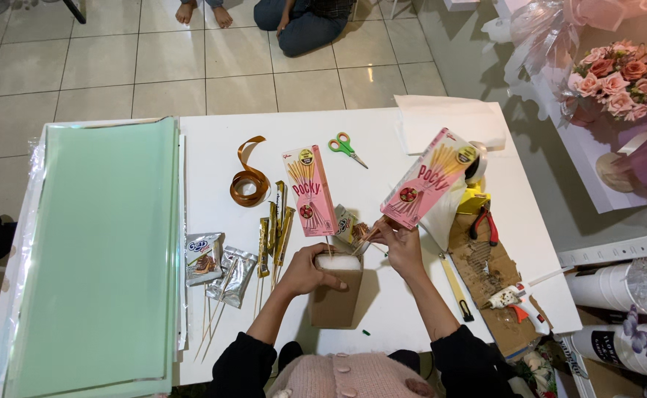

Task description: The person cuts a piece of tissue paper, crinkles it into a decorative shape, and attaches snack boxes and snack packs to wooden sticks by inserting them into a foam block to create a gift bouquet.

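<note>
Left hand (pixel 305 271) grips brown cardboard box (pixel 336 298) at rim, on table (pixel 382 184). Right hand (pixel 401 247) pinches stick of pink snack box (pixel 428 179), tilted above-right. Second pink snack box (pixel 309 190) upright above left hand.

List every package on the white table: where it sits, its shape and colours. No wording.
Upright pink snack box: table centre, tall flat rectangle on a skewer.
Tilted pink snack box: above the right hand, which holds its stick.
Brown paper box: near edge, white foam on top, steadied by the left hand.
Silver wafer packets: left of the hands, flat.
Gold stick sachets: thin, beside the packets.
</note>
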